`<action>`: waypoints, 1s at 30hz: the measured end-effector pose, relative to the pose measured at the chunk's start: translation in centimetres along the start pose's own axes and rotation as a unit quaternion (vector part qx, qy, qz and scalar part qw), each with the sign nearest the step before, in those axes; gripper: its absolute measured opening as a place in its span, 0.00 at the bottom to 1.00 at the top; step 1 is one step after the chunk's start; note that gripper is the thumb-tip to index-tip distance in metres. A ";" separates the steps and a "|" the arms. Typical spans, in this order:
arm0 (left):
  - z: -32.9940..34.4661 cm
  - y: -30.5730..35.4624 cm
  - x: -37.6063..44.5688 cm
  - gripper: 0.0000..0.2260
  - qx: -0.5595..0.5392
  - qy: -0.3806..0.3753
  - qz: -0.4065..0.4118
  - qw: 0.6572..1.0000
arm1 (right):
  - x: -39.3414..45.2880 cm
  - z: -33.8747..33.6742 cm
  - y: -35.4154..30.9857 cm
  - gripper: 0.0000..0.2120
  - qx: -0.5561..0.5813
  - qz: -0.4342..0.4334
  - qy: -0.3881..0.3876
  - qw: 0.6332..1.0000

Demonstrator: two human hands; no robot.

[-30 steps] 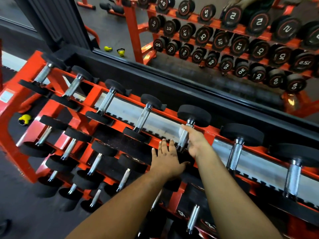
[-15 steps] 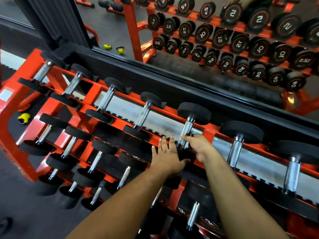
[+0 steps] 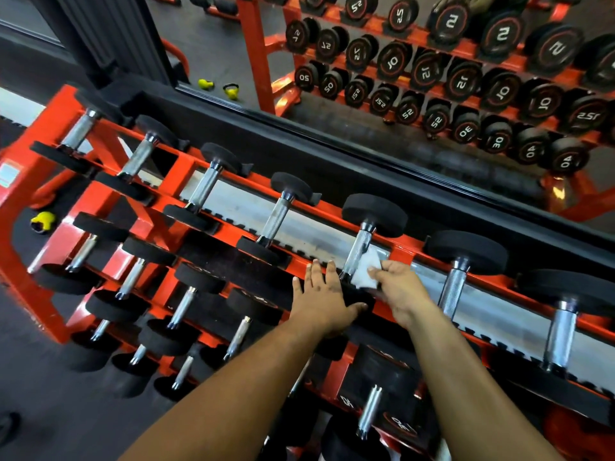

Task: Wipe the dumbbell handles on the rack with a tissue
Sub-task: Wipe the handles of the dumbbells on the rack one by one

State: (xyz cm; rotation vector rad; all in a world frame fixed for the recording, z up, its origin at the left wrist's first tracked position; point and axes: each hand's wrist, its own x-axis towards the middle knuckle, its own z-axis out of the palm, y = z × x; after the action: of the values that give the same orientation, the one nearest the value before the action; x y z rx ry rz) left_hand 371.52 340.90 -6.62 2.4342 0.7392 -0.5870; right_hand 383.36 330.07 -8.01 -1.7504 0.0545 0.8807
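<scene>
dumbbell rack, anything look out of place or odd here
Little stands out. The dumbbells sit in even rows on the rack. The only stray is a small yellow weight lying on the floor beneath the rack's far-left end. The right hand holds a tissue against one handle.

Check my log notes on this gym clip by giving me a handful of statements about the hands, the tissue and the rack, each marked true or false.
1. The right hand pinches a white tissue at the near end of a top-row dumbbell handle. True.
2. The left hand is wrapped around a handle. False: it lies flat, fingers straight, on the black dumbbell head beside the tissue.
3. The rack is orange-red. True.
4. The tissue lies on the floor. False: it is held against the handle.
5. A mirror behind the rack reflects numbered dumbbells. True.
</scene>
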 end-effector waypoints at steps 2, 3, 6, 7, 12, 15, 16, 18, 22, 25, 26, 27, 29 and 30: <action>0.1 0.0 -0.1 0.49 -0.001 -0.001 0.002 1.000 | -0.1 0.0 -1.8 0.11 -0.006 -0.081 0.035 0.996; 0.0 0.0 -0.1 0.49 -0.004 0.000 0.002 1.000 | 0.1 0.2 -2.6 0.13 -0.093 -0.158 0.074 0.980; -0.2 0.1 0.0 0.49 -0.016 0.002 -0.001 1.000 | 1.0 0.2 -3.7 0.20 -0.437 -0.351 0.092 0.823; -0.2 0.1 0.0 0.49 -0.016 0.001 -0.001 1.000 | 1.4 0.0 -3.3 0.23 -0.535 -0.366 0.042 0.760; 0.2 -0.1 0.1 0.49 -0.003 0.010 0.003 1.000 | 2.2 -2.2 -1.6 0.26 -0.694 -0.479 -0.181 0.506; -0.1 0.0 0.1 0.49 0.007 -0.009 0.003 1.000 | 3.0 -3.2 -3.2 0.29 -0.724 -0.471 -0.194 0.465; -0.2 0.0 0.0 0.49 0.010 -0.010 0.000 1.000 | 3.1 -3.0 -3.8 0.31 -0.743 -0.461 -0.158 0.459; -0.3 0.0 -0.1 0.49 0.007 -0.012 -0.001 1.000 | 2.9 -2.0 -3.7 0.30 -0.756 -0.439 -0.135 0.467; 0.0 0.0 0.0 0.49 -0.001 0.001 0.000 1.000 | 2.1 -3.2 -1.6 0.29 -0.732 -0.438 -0.233 0.468; -0.1 0.0 -0.1 0.49 0.000 -0.002 0.002 1.000 | 3.6 -5.0 -2.1 0.34 -0.760 -0.450 -0.146 0.445; -0.2 0.0 -0.1 0.49 0.000 -0.004 0.001 1.000 | 3.9 -4.9 -2.2 0.38 -0.769 -0.443 -0.089 0.453; -0.2 0.1 -0.2 0.49 0.000 -0.005 -0.001 1.000 | 3.9 -4.3 -2.0 0.40 -0.770 -0.432 -0.038 0.468; -0.2 0.1 -0.2 0.49 0.001 -0.005 -0.001 1.000 | 3.7 -2.8 -0.9 0.39 -0.756 -0.435 0.011 0.488; -0.2 0.1 -0.1 0.49 0.002 -0.004 0.000 1.000 | 3.6 -2.4 -0.1 0.37 -0.750 -0.455 0.006 0.481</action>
State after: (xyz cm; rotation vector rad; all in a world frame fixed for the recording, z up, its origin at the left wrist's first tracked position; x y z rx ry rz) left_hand 371.53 340.91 -6.43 2.4351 0.7363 -0.5983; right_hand 387.27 329.47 -9.74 -2.6782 -2.0513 -0.2075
